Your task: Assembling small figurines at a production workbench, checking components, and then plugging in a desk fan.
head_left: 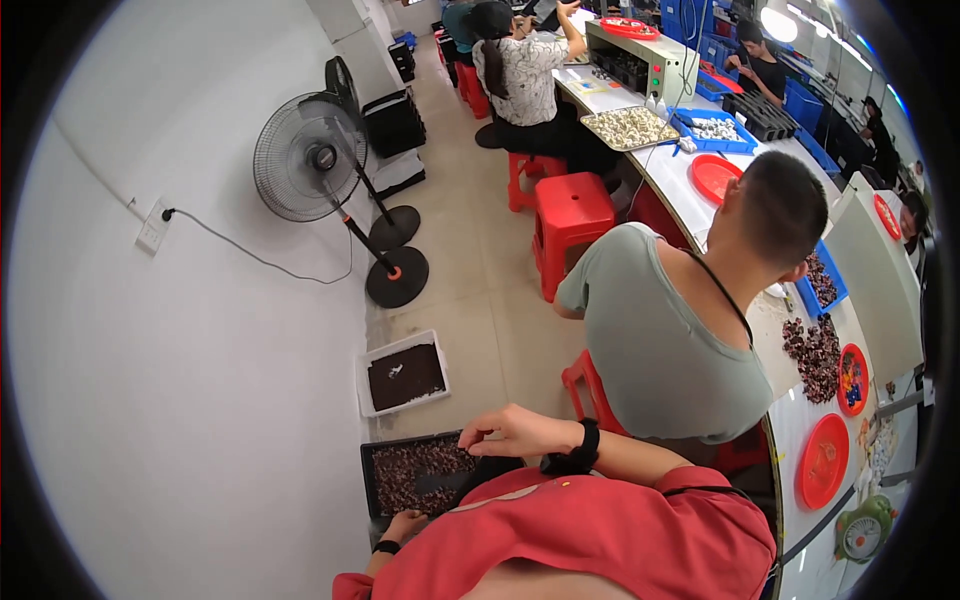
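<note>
Red shirt [600,530]: wearer's own, hides part of the left hand [405,525].
Left hand: curled under the black tray [375,480] near edge.
Right hand [515,432]: fingers pinched at the tray's far rim; hold unclear.
Tray: beside the wearer, piled with small brown parts [410,470].
Risk: tipping likely spills parts over the floor [480,290].

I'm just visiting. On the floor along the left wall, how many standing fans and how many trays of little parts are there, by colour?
Black standing fans: 2
White tray of dark bits: 1
Black tray of brownish bits: 1
Total: 4
</note>
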A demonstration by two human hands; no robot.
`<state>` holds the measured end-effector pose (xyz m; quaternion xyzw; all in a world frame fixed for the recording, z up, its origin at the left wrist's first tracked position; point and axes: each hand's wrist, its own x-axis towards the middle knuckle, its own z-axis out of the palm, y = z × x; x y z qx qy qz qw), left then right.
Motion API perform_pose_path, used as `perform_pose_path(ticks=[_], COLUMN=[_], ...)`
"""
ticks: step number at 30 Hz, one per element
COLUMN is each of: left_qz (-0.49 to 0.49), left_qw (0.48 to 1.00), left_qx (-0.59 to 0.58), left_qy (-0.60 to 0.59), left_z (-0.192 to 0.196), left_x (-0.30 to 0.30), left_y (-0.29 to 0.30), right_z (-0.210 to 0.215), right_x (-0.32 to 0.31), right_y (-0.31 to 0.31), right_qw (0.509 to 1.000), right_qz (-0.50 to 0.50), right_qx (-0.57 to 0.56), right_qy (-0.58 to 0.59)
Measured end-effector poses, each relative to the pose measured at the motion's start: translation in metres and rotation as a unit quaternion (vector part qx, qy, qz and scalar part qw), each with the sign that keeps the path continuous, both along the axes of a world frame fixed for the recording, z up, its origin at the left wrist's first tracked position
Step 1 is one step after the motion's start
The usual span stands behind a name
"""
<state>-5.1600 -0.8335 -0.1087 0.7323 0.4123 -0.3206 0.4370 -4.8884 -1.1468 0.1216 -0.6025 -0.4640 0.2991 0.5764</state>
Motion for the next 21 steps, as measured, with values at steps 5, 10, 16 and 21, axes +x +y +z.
perform_pose_path(ticks=[5,10,16,21], left_qz=[-0.091,-0.09,-0.051,-0.248], left_qw=[0.987,0.994,0.992,0.938], left_qx=[0.071,0.047,-0.012,0.144], left_qy=[0.109,-0.034,-0.117,-0.195], left_z=[0.008,0.009,-0.012,-0.008], left_x=[0.078,0.173,0.322,0.474], left_y=[0.031,0.084,0.177,0.201], right_z=[0.007,0.002,-0.01,-0.025], right_x=[0.074,0.159,0.287,0.377], right_y=[0.049,0.127,0.192,0.196], right_qw=[0.999,0.998,0.994,0.983], right_qz=[-0.01,-0.012,-0.04,-0.149], right_qx=[-0.008,0.033,-0.044,-0.084], right_qy=[-0.037,-0.05,-0.087,-0.071])
